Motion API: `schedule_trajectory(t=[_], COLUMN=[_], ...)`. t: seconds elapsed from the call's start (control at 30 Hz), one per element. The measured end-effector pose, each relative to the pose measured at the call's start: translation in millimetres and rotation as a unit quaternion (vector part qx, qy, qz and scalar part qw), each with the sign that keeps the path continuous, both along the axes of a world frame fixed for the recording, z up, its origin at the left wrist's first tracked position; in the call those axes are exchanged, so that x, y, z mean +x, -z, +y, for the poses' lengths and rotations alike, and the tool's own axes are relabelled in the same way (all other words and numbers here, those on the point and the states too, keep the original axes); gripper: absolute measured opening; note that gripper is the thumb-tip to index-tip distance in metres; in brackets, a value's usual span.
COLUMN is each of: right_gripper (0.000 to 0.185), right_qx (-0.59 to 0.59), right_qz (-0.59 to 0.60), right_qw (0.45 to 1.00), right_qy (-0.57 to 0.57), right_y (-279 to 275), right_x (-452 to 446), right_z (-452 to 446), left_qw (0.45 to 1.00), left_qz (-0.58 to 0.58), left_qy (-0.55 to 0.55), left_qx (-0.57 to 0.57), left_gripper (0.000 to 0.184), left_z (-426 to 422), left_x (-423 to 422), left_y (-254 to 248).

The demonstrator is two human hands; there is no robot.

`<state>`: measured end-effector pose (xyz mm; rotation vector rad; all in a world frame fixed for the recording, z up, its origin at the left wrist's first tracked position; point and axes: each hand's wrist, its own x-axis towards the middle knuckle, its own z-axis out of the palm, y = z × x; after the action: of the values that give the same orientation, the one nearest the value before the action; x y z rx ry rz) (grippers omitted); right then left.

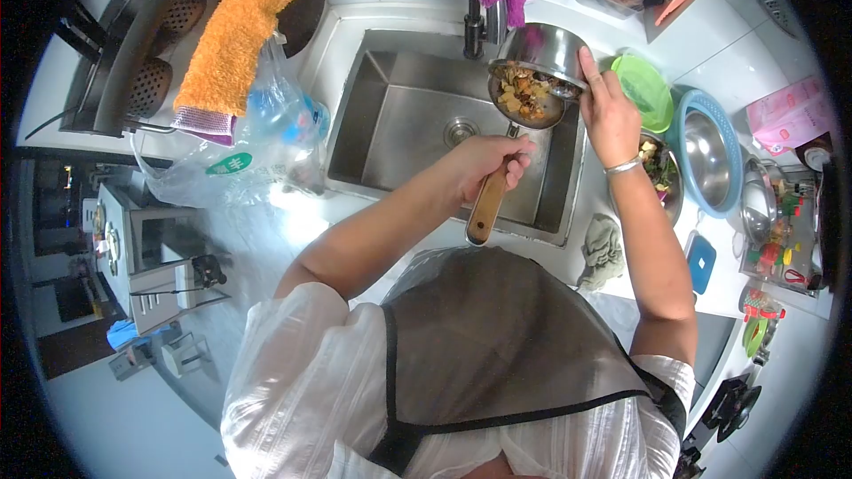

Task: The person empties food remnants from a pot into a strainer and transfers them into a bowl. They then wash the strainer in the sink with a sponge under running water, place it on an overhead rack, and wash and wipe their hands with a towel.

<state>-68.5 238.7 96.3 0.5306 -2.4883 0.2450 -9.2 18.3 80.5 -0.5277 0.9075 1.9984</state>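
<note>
My left hand [497, 167] is closed around the wooden handle [485, 213] of a utensil with a round metal head [531, 121]. Whether that head is solid or perforated, I cannot tell. Chopped food scraps [524, 93], yellowish and orange, lie in it. Tipped on its side just above is a shiny metal bowl [543, 40], its mouth facing the scraps. My right hand [611, 115] grips the bowl by its rim, fingers on the outside. Both things are over the right part of the steel sink [417, 106].
Right of the sink are a green basin [643, 93], a bowl of vegetable scraps [655, 164], a blue basin [735, 160] and a grey cloth [603, 253]. A faucet [475, 34] stands behind. An orange towel [235, 44] and a plastic bag [240, 168] hang at left.
</note>
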Motion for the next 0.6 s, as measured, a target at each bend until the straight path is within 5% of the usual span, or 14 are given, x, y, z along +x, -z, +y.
schedule_trajectory(t=[0.6], right_gripper=[0.077], right_qx=[0.012], right_qz=[-0.074], right_qw=[0.996], right_qy=[-0.053], right_y=[3.5], right_x=[10.4], right_z=[-0.2], left_qw=[1.000], left_qz=[0.000], left_qy=[0.007], left_qx=[-0.020], left_gripper=[0.028], left_z=[-3.9], left_x=[0.9], left_y=[12.0])
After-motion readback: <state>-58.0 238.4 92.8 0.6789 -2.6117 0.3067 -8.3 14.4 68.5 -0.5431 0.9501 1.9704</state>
